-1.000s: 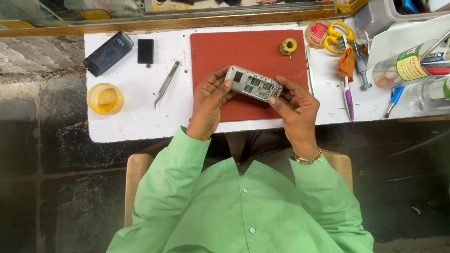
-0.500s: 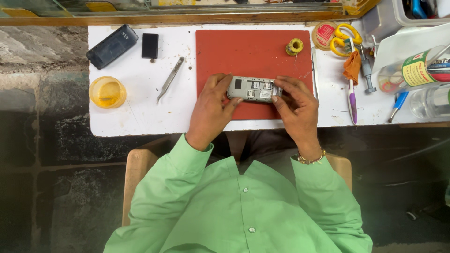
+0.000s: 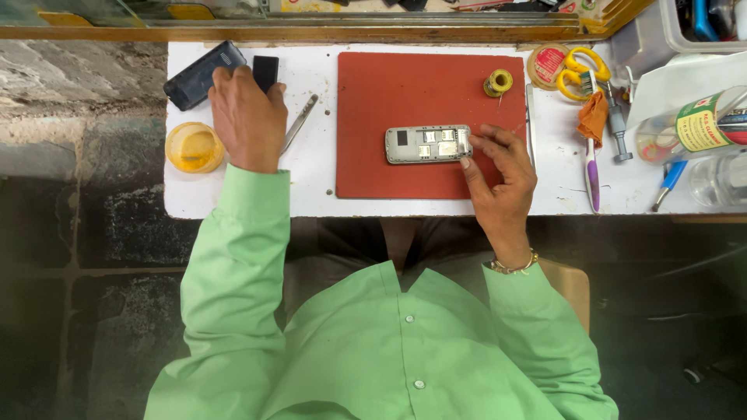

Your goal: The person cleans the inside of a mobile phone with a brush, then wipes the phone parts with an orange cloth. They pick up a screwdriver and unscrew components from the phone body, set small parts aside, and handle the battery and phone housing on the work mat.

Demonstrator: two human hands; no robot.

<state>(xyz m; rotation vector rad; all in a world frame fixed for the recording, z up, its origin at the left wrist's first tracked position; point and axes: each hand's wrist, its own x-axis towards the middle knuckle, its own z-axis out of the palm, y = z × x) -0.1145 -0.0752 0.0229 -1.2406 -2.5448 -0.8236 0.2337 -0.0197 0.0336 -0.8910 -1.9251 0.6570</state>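
Steadying an opened grey phone (image 3: 428,144) on the red mat (image 3: 389,93), the right hand (image 3: 502,175) pinches its end with fingertips; the left hand (image 3: 247,117), fingers loosely spread, rests over the black cover (image 3: 198,74) and small black battery (image 3: 265,70), gripping nothing visibly.
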